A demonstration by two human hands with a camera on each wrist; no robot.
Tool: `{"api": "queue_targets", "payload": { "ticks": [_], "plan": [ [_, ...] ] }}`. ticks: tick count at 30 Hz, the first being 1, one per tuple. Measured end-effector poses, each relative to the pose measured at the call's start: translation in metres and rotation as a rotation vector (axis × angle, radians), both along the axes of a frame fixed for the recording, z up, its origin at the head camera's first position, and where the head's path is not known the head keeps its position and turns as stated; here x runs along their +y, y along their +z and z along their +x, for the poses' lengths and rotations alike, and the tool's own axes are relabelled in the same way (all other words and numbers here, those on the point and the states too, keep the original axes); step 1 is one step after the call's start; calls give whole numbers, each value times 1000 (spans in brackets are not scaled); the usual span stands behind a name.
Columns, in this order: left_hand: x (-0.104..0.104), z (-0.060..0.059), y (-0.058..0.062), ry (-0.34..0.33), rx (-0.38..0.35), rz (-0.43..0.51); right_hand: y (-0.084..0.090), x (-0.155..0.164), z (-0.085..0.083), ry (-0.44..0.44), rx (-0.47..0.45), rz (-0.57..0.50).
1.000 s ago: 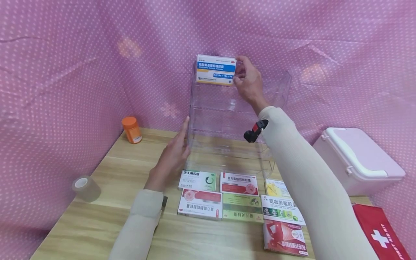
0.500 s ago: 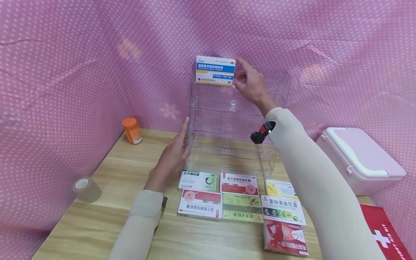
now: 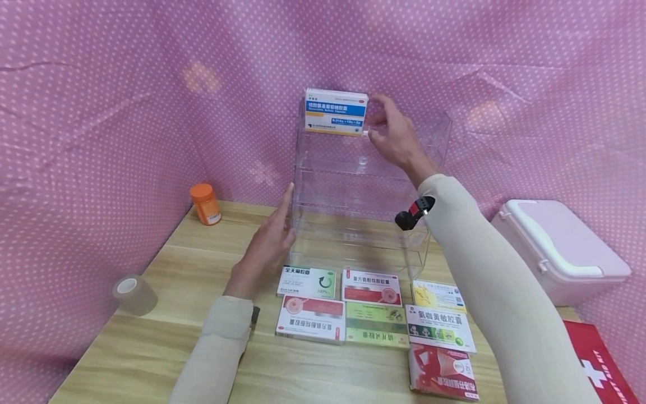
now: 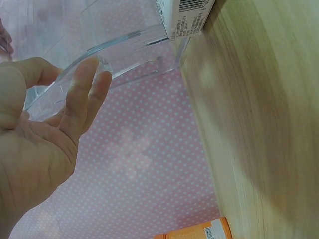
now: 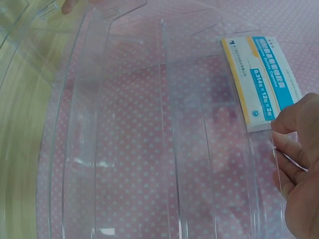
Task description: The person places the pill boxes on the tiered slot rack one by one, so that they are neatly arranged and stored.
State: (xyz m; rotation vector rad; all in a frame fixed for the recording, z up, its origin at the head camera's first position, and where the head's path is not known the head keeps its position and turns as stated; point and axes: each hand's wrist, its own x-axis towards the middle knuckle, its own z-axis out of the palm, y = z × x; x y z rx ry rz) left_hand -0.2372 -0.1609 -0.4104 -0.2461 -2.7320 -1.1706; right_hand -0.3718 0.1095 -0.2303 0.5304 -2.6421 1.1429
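A white, blue and yellow medicine box [image 3: 335, 113] stands upright at the left of the top tier of a clear stepped display rack [image 3: 353, 188]. Just right of that box is my right hand [image 3: 396, 134], fingers loosely bent. In the right wrist view the thumb tip [image 5: 285, 119] lies close to the box's lower corner; whether it touches cannot be told. My left hand [image 3: 267, 238] holds the rack's left side panel, thumb on one face and fingers [image 4: 82, 84] on the other in the left wrist view.
Several medicine boxes [image 3: 310, 318] lie flat before the rack. An orange bottle [image 3: 207, 207] and a tape roll [image 3: 133, 294] stand on the left of the wooden table [image 3: 192, 280]. At right are a white lidded case [image 3: 560, 241] and a red first aid pouch [image 3: 593, 359].
My right hand has let go of the blue and white medicine box and drawn slightly right and down. The box stays on the top tier. My left hand keeps its place on the rack.
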Motion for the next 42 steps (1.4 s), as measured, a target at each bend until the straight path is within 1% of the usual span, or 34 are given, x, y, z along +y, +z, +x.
{"api": "queue_targets", "payload": {
  "ticks": [3,9,13,16,20,24,26,31,34,37,39,42],
  "plan": [
    [0,1,0,-1,-7,1,-3,4,2,-6,35,-20],
    [0,2,1,7,-6,-12,-6,16,6,-13,116,-28],
    [-1,1,0,5,4,-14,-6,26,11,0,195,-77],
    [-2,0,0,2,6,-11,-6,33,17,9,236,-145],
    [-2,-1,-1,-3,16,-9,-6,47,28,26,234,-227],
    [-2,-1,-2,-5,21,-10,-9,67,41,33,204,-251],
    [-2,0,-1,-5,17,-14,-14,78,47,33,174,-268],
    [-2,3,0,8,-9,1,-34,108,68,44,55,-339],
    [-2,4,0,12,-18,21,-51,126,80,53,17,-379],
    [-2,3,0,12,-25,26,-72,141,89,69,5,-412],
    [-1,3,0,16,-32,25,-88,149,97,71,-13,-415],
    [0,2,-1,19,-39,33,-110,161,106,59,-51,-388]
  ]
}}
